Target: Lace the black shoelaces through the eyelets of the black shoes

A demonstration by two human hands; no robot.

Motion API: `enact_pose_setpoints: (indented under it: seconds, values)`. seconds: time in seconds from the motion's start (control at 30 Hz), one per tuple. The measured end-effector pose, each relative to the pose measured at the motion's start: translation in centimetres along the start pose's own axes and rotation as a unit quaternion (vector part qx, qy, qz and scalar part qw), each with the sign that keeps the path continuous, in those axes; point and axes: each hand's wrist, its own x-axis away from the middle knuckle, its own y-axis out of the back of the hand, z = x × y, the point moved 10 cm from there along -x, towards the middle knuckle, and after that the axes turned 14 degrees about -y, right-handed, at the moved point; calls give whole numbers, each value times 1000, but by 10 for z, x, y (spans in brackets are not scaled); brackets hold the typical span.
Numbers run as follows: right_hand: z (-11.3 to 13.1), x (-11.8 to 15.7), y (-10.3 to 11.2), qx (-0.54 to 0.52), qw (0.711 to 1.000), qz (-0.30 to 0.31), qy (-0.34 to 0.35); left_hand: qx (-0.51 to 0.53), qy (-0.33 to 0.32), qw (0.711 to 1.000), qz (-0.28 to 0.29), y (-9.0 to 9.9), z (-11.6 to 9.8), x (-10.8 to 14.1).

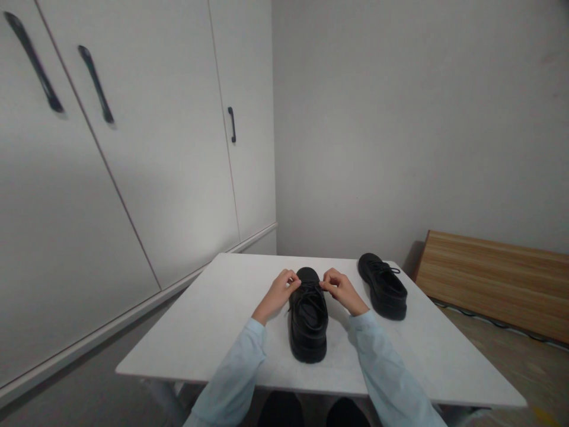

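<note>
A black lace-up shoe (307, 341) stands upright on the white table (213, 332), its toe pointing away from me and its heel toward me. My left hand (281, 290) is at the left side of the lacing, thumb and fingers pinched on the shoelace (310, 286). Opposite it, my right hand (340, 287) pinches the lace at the right side, near the toe. The exact bit of lace between the fingertips is too small to make out. A second black shoe (384, 287), with its laces tied, rests at the table's back right.
White cabinets (178, 178) with dark handles line the left side. A grey wall (400, 118) rises behind the table. On the right, a wood-grain board (493, 279) leans by the wall, with a dark cable along its lower edge.
</note>
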Motion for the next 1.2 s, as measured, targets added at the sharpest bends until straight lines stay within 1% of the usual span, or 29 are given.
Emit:
enact_pose_setpoints:
  seconds: [0.13,0.33,0.53,0.67,0.9,1.03,1.2]
  values:
    - [-2,2,2,10,1000,13,-16,13,17,999,26,0,8,4]
    - [-14,2,1,11,997,55,-50,29,47,997,59,2,21,13]
    - [-23,3,-3,19,992,89,-87,20,58,993,97,-2,33,18]
    - [-26,5,-4,16,988,101,-112,35,61,991,113,-3,35,20]
    - [-34,7,-6,20,983,121,-135,90,82,985,118,-5,37,21]
    - [-38,7,-6,19,981,126,-146,103,95,984,114,-4,39,23]
    - [-37,6,-5,24,982,120,-146,98,101,985,104,-2,40,23]
